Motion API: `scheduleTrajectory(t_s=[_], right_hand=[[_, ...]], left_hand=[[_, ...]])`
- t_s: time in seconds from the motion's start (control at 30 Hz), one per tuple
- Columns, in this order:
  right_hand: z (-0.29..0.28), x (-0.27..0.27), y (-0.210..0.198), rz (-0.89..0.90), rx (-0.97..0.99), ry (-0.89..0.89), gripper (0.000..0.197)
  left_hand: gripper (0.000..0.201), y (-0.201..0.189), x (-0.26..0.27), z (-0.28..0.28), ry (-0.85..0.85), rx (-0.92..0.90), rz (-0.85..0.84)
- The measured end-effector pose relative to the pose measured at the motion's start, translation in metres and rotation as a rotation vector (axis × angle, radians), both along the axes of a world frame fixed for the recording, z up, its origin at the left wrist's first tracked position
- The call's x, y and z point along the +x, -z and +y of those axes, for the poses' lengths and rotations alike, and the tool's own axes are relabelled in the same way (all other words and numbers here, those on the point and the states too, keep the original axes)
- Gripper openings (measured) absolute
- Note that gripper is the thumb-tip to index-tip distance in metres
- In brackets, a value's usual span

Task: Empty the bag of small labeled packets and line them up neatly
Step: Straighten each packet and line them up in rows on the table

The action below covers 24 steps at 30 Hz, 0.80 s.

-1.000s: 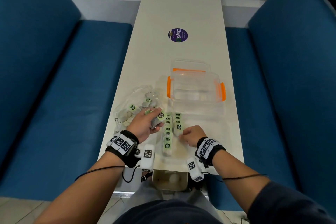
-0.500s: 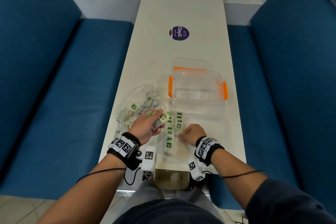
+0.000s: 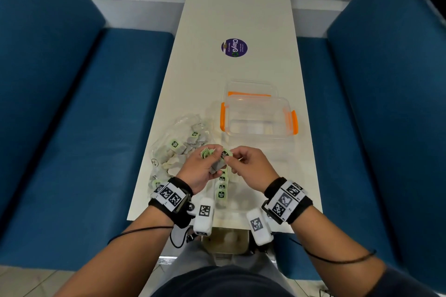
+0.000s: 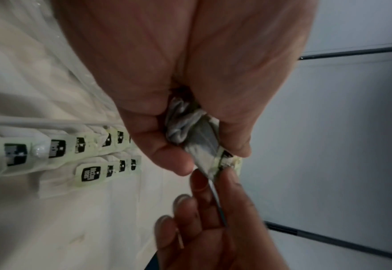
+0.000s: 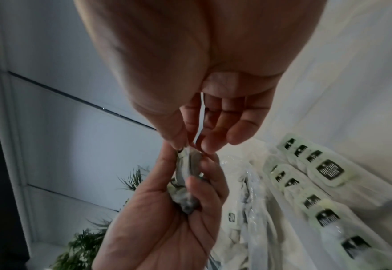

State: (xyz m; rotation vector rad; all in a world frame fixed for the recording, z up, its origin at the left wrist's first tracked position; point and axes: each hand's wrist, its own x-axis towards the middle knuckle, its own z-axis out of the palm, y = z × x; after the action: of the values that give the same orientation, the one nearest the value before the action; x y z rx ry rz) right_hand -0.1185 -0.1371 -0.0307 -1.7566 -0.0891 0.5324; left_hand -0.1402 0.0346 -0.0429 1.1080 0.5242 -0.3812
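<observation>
While one packet [image 3: 225,154] hangs between both hands above the desk [image 3: 241,14], the left hand [image 3: 200,169] clutches a small bunch and the right hand [image 3: 251,166] pinches that packet's labeled end. Two rows [image 3: 222,188] run toward the person directly beneath; the bag [image 3: 173,149] lies left.

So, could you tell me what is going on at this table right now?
A person is sorting small labelled packets. The left hand grips a bunch of packets, and the right hand pinches one packet from it. Two rows of packets lie on the white table. The clear bag still holds more.
</observation>
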Motion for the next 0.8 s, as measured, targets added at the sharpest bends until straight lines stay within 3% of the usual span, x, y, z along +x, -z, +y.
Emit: scheduleTrajectory(t_s=[0.17,0.33,0.57,0.7,0.8], right_hand=[[-0.005,0.013,-0.010,-0.031,0.042,0.107,0.012],[-0.009,0.020,-0.010,-0.056,0.045,0.112,0.012],[-0.022,0.015,0.001,-0.012,-0.152,-0.037,0.013],[-0.031,0.018,0.017,-0.002,-0.198,0.064,0.020],[-0.038,0.016,0.041,0.072,-0.288,0.033,0.030]], left_hand=[[0.012,-0.006,-0.002,-0.005,0.070,0.135,-0.070],[0.012,-0.008,0.000,-0.004,0.135,0.188,-0.104],[0.005,-0.007,0.002,-0.003,0.122,0.211,-0.087],[0.012,-0.001,0.000,0.003,0.122,0.151,-0.028],[0.021,0.004,-0.003,0.009,0.109,0.054,0.023]])
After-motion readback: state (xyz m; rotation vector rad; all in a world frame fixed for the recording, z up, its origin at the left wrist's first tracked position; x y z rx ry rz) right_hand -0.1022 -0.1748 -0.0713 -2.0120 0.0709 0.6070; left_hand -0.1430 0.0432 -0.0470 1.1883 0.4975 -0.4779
